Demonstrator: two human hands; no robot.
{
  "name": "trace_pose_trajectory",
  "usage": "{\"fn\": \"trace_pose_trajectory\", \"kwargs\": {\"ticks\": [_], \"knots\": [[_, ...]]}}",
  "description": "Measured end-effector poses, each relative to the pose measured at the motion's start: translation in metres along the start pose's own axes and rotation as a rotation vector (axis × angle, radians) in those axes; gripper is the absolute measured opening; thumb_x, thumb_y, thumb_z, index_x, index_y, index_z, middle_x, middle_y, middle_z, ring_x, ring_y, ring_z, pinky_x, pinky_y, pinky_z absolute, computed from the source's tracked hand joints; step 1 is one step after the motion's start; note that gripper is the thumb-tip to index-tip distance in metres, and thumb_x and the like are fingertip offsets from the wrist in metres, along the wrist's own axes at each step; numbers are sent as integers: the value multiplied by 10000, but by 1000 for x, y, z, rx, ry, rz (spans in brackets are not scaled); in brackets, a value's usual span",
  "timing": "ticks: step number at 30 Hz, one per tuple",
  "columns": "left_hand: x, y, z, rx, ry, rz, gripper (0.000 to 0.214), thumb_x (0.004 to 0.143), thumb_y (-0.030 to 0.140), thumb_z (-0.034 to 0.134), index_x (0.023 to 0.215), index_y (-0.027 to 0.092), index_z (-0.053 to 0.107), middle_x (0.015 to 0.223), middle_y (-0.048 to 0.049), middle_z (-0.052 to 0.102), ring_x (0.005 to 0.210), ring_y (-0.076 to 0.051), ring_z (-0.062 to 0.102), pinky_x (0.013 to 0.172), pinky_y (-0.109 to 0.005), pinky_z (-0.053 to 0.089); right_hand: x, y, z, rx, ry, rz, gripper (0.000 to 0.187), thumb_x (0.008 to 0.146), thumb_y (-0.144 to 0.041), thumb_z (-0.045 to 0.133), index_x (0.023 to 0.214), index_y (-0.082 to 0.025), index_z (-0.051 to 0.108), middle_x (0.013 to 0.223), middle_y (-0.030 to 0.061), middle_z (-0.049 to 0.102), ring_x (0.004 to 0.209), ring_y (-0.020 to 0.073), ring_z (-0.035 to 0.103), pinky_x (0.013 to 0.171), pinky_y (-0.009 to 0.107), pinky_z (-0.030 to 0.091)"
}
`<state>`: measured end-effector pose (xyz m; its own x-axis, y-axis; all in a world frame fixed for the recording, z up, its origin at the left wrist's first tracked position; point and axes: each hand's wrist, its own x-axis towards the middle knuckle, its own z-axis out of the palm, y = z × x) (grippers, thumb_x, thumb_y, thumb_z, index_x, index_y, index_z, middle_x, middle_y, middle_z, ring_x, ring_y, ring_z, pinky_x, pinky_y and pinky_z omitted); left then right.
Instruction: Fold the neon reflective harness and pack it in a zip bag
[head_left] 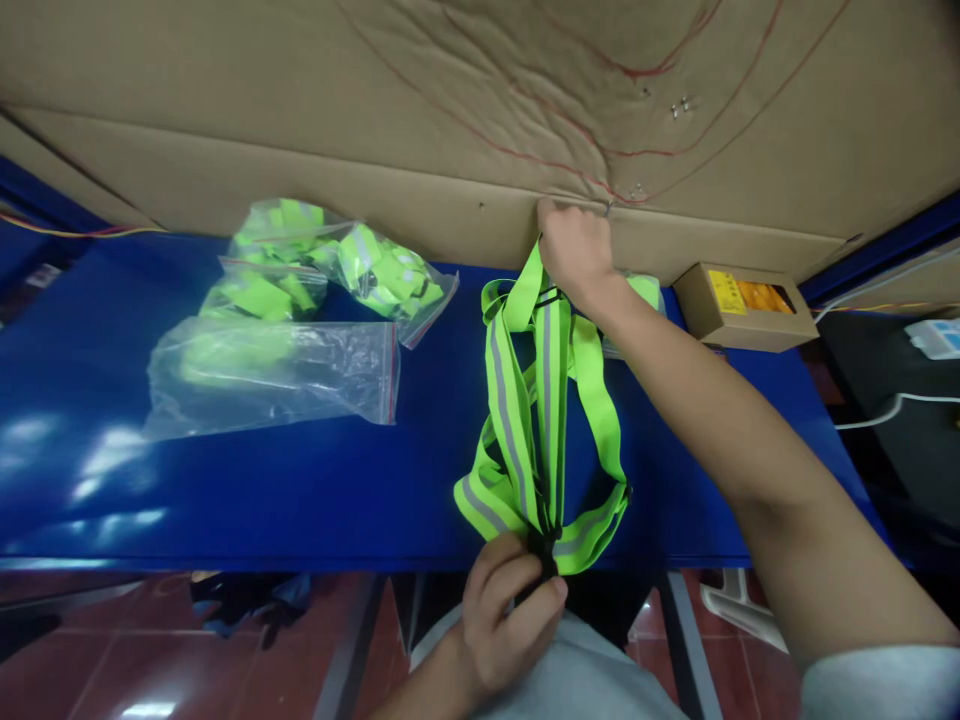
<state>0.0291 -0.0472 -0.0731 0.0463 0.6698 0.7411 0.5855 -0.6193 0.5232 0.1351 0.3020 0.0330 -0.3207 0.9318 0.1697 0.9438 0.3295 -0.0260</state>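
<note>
A neon green reflective harness (550, 365) with grey stripes and black buckles lies on the blue table (427, 470). At the table's near edge my left hand (510, 610) is closed on a black buckle at the harness's lower end. My right hand (577, 245), a fist, grips the strap at the far end, close to the cardboard wall. Between both hands the straps run lengthwise, and looser loops bow out to either side. A bagged green item (645, 290) lies partly hidden behind my right forearm.
On the left lie several clear bags with green straps (390, 275) and a flat clear zip bag (330, 370). A brown box (742, 305) with a yellow label stands at the back right. The cardboard wall (300, 90) with red wires rises behind the table.
</note>
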Motion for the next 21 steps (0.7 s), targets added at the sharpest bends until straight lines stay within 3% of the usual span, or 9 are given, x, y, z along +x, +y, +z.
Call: {"fn": "trace_pose_trajectory", "kwargs": {"ticks": [5, 9, 11, 14, 16, 19, 21], "knots": [[-1, 2, 1, 4, 2, -15, 186, 917, 12, 655, 978, 186, 669, 855, -29, 672, 902, -167, 691, 759, -290, 666, -7, 3, -14, -37, -65, 29, 446, 1007, -60, 450, 1417, -118, 619, 1326, 241, 732, 1269, 366, 695, 1053, 507, 524], [1, 0, 5, -13, 23, -16, 176, 918, 25, 643, 1006, 172, 678, 866, -44, 666, 870, -172, 673, 757, -297, 658, -17, 18, -34, -53, -323, 41, 272, 892, -51, 654, 1118, -112, 791, 1211, 224, 775, 1215, 427, 717, 1041, 555, 532], [2, -1, 7, -26, 21, -24, 194, 910, 24, 639, 1024, 175, 681, 886, -48, 662, 862, -173, 672, 753, -303, 654, -24, 23, -42, 0, -424, -21, 332, 831, -27, 709, 1120, -155, 810, 1230, 174, 784, 1229, 422, 714, 1070, 547, 522], [1, 0, 7, -19, 20, -49, 246, 903, 16, 631, 1061, 191, 702, 967, -60, 634, 894, -173, 673, 758, -300, 649, -37, 18, -45, 162, -403, -317, 502, 858, -104, 720, 1333, -265, 736, 1495, 86, 675, 1413, 386, 599, 1188, 539, 435], [0, 1, 6, 17, 24, -58, 266, 898, 7, 647, 1070, 196, 721, 1034, -68, 598, 938, -173, 660, 786, -298, 648, -44, 10, -41, 194, -391, -467, 511, 911, -218, 723, 1415, -287, 673, 1536, 71, 646, 1441, 372, 573, 1225, 571, 373], [0, 2, 3, 44, -4, -39, 233, 899, 11, 684, 1031, 194, 740, 1079, -69, 582, 978, -179, 646, 827, -313, 640, -49, 4, -33, 127, -424, -422, 425, 955, -318, 706, 1374, -252, 680, 1339, 87, 757, 1297, 375, 671, 1182, 619, 373], [2, 1, 3, 9, -16, -23, 184, 921, 25, 677, 985, 186, 740, 1045, -61, 602, 949, -172, 651, 814, -300, 626, -52, 8, -32, 147, -349, -367, 346, 961, -305, 691, 1302, -249, 706, 1218, 72, 788, 1214, 350, 705, 1136, 578, 414]]}}
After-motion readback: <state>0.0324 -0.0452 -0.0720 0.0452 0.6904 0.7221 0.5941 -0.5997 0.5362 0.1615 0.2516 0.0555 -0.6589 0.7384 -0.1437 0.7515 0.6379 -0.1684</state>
